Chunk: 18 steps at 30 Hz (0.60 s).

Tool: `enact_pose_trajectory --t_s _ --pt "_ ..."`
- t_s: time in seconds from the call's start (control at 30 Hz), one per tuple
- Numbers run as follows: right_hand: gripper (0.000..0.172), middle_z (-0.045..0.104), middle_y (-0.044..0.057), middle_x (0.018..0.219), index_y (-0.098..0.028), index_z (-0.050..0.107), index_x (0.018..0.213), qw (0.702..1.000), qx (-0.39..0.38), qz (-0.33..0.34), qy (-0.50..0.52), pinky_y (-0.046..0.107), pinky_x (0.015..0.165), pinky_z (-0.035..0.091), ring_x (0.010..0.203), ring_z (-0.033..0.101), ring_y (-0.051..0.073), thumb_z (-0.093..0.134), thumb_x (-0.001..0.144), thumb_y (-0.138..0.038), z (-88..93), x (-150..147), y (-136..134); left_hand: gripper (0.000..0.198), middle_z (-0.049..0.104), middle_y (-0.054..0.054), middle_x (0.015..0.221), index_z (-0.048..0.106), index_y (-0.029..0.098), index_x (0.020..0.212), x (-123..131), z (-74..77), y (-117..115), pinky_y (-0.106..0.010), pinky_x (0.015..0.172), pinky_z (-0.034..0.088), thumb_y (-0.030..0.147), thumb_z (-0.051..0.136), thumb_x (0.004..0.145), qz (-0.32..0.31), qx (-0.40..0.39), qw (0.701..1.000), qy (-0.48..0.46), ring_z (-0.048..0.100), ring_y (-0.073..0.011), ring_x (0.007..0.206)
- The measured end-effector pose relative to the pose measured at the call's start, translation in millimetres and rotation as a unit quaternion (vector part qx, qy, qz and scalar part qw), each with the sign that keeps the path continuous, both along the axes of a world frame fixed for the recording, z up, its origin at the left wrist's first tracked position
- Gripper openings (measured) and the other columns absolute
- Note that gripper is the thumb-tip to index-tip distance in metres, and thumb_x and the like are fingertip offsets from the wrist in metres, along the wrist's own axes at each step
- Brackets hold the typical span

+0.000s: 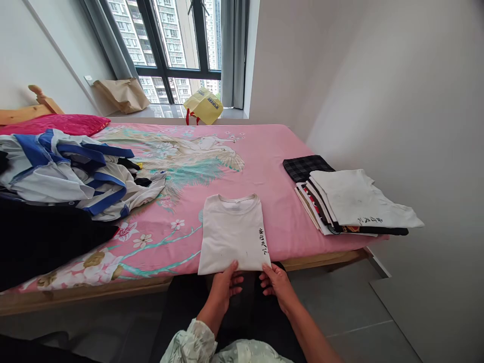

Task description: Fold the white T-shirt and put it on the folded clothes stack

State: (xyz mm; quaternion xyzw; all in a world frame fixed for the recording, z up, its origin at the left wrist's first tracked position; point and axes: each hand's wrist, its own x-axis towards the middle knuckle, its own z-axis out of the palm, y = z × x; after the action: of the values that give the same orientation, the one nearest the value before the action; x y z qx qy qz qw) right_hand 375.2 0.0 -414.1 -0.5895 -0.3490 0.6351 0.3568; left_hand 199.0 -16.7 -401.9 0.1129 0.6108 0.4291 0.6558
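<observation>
A white T-shirt (232, 232), folded into a neat rectangle, lies at the near edge of the bed with its collar facing away from me. Dark written characters run down its right side. My left hand (224, 287) pinches the shirt's near edge around the middle, thumb on top and fingers beneath. At the near right corner my right hand (278, 285) grips the same edge in the same way. Both hands rest just off the bed's front side, above my dark-clothed legs.
On the right is a stack of folded clothes (348, 199), beside a dark plaid folded cloth (308, 166). A heap of white and blue clothes (64, 171) and a black garment (45, 242) cover the left. A paper bag (123, 96) and yellow bag (204, 105) sit by the window.
</observation>
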Motion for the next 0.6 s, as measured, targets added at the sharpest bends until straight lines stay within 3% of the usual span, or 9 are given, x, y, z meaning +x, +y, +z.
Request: enact_pose_trajectory --t_s 0.07,0.17,0.23,0.3,0.37,0.47,0.53,0.6 --pt "0.037 0.058 0.003 0.073 -0.018 0.056 0.084 0.992 0.070 -0.019 -0.106 0.024 0.047 0.046 0.059 0.053 0.013 0.055 0.075 -0.054 0.2 6.8 -0.2 0.036 0.067 -0.013 0.094 0.060 0.013 0.095 5.5 -0.7 3.5 -0.020 0.045 0.044 0.041 0.066 0.072 0.009 -0.004 1.000 0.023 0.060 -0.0119 0.061" --pt "0.029 0.062 0.007 0.087 -0.019 0.056 0.090 0.939 0.237 -0.053 -0.242 0.033 0.075 0.050 0.080 0.058 0.018 0.046 0.085 -0.046 15.8 8.9 4.0 0.034 0.068 -0.013 0.093 0.060 0.014 0.091 4.3 -5.5 -0.5 -0.021 0.043 0.043 0.042 0.066 0.072 0.001 0.000 1.000 0.006 0.061 -0.0125 0.059" --pt "0.027 0.061 0.009 0.105 -0.020 0.056 0.103 0.898 0.347 0.000 -0.270 0.037 0.094 0.042 0.101 0.055 0.021 0.041 0.089 -0.038 34.8 -2.6 11.9 0.035 0.068 -0.012 0.096 0.060 0.016 0.092 2.9 -8.9 -3.1 -0.022 0.046 0.045 0.044 0.067 0.072 0.003 0.006 1.000 -0.020 0.063 -0.0147 0.065" --pt "0.033 0.053 0.010 0.127 -0.020 0.053 0.118 0.849 0.433 0.101 -0.284 0.042 0.108 0.028 0.124 0.042 0.023 0.043 0.089 -0.033 52.8 -24.7 25.8 0.034 0.068 -0.011 0.098 0.061 0.018 0.094 3.5 -12.3 -1.7 -0.024 0.049 0.047 0.044 0.065 0.073 0.002 0.019 0.999 -0.035 0.066 -0.0172 0.073" --pt "0.046 0.039 0.008 0.143 -0.021 0.045 0.130 0.817 0.443 0.198 -0.312 0.049 0.113 0.010 0.137 0.023 0.025 0.047 0.086 -0.034 62.7 -50.7 46.4 0.032 0.069 -0.012 0.099 0.062 0.019 0.094 5.3 -16.3 3.7 -0.025 0.053 0.049 0.045 0.062 0.075 0.000 0.027 0.999 -0.026 0.067 -0.0200 0.080" --pt "0.061 0.022 0.011 0.151 -0.018 0.035 0.139 0.810 0.358 0.311 -0.344 0.055 0.111 -0.001 0.140 0.011 0.027 0.047 0.085 -0.043 61.2 -78.8 79.3 0.032 0.068 -0.013 0.102 0.062 0.020 0.099 7.3 -23.6 14.5 -0.029 0.061 0.053 0.043 0.059 0.077 0.007 0.017 1.000 -0.017 0.067 -0.0245 0.092" --pt "0.064 0.023 0.012 0.150 -0.017 0.036 0.138 0.815 0.332 0.332 -0.338 0.056 0.110 -0.003 0.140 0.012 0.029 0.048 0.084 -0.048 56.9 -85.2 90.0 0.033 0.069 -0.015 0.100 0.061 0.018 0.104 8.6 -27.1 19.3 -0.037 0.072 0.055 0.036 0.062 0.076 0.027 0.019 0.999 -0.040 0.065 -0.0280 0.097" --pt "0.055 0.039 0.008 0.143 -0.022 0.048 0.129 0.846 0.346 0.273 -0.301 0.054 0.111 0.007 0.135 0.026 0.028 0.052 0.081 -0.047 55.6 -83.3 85.8 0.035 0.070 -0.014 0.096 0.061 0.016 0.107 12.0 -27.4 21.0 -0.043 0.084 0.053 0.030 0.063 0.075 0.056 0.043 0.995 -0.065 0.063 -0.0298 0.102"
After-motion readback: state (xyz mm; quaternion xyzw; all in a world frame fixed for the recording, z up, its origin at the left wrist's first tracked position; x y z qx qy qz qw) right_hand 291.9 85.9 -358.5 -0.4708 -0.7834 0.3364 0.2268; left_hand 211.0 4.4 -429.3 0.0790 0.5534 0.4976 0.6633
